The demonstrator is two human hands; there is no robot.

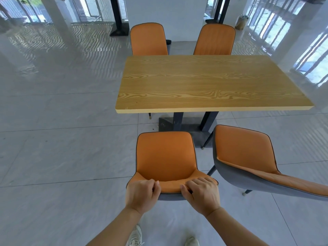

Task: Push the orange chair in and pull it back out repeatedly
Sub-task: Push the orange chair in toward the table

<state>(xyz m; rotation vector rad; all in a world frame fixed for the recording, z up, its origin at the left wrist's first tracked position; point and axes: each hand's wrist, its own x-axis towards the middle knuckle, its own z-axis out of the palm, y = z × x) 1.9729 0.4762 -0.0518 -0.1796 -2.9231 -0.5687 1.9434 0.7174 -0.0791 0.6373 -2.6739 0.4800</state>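
Note:
The orange chair [166, 155] with a grey shell stands in front of me, pulled out so that a strip of floor lies between its seat and the near edge of the wooden table [209, 82]. My left hand [141, 195] grips the left part of the backrest's top edge, fingers curled over it. My right hand [201, 193] grips the right part of the same edge. The chair's legs are hidden under the seat.
A second orange chair [248, 157] stands close on the right, angled away. Two more orange chairs [148, 39] [214, 40] sit at the table's far side. The table's dark base [177, 124] shows beneath it. Grey tiled floor spreads to the left. My shoes [135, 237] are below.

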